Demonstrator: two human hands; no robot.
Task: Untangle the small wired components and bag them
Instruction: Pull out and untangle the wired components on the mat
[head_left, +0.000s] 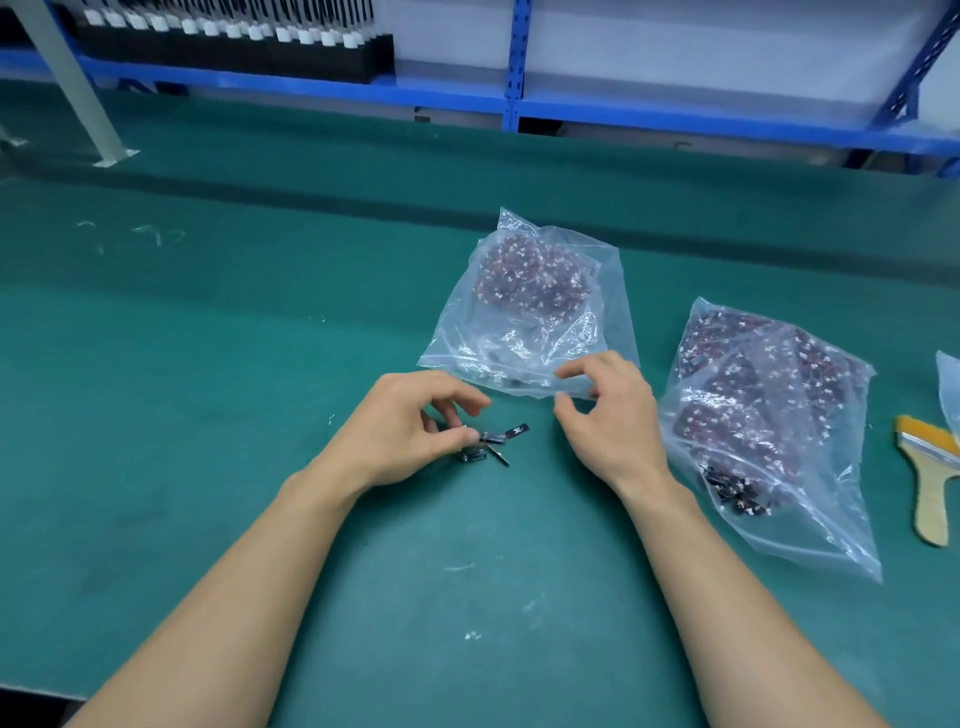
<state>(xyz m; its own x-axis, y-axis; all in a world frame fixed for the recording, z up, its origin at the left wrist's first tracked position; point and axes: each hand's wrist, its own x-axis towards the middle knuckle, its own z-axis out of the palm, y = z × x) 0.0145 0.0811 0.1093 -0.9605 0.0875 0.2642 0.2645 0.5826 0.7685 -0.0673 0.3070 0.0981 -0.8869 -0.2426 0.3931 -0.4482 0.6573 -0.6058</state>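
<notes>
On the left hand the fingers pinch a small bunch of wired components down at the green desk. The right hand keeps its fingers apart at the near edge of a clear bag. A fuller bag lies to the right.

Left hand low over the green bench, fingers curled, pinching a small dark clump of wired components. One flat black piece sticks out to the right of the clump, and part of the clump touches the bench. Right hand just beside it, fingers loosely bent, thumb and index apart, at the near edge of a clear plastic bag; contact with the bag unclear. Bag holds a dense mass of dark red and white parts at its far end. Fuller second bag right of the right hand, same parts inside. Brush with wooden handle far right. Blue shelf along the back, with a row of white-capped parts top left.
</notes>
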